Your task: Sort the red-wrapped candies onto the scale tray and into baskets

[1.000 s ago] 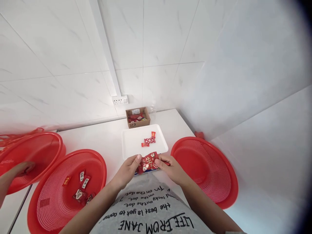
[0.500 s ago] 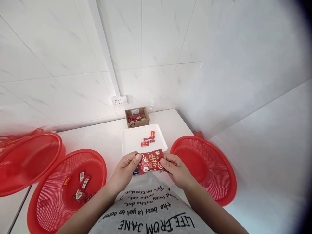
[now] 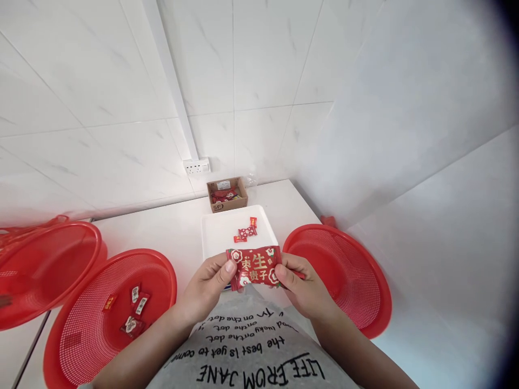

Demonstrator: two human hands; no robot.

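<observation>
A red candy packet (image 3: 256, 265) with gold characters and white flowers is held up in front of my body. My left hand (image 3: 213, 278) pinches its left end, thumb on the front. My right hand (image 3: 302, 281) grips the right end the same way, and a bit of another red wrapper shows behind those fingers. Just beyond the packet lies a white tray (image 3: 219, 229). On it rest a dotted red sweet (image 3: 247, 232) and two small red-orange sweets, one being the upper sweet (image 3: 253, 222). The tray's near edge is hidden by the packet and my hands.
A small cardboard box (image 3: 229, 204) of red packets stands behind the tray. To the right sits a red mesh basket (image 3: 375, 286). On the left, another red basket (image 3: 68, 302) holds several small sweets, and a further red basket (image 3: 48, 270) stands beside it.
The packet has shifted slightly right and looks flatter and wider between my hands. A dark blurred shape has appeared at the far left edge, over the left-most basket.
</observation>
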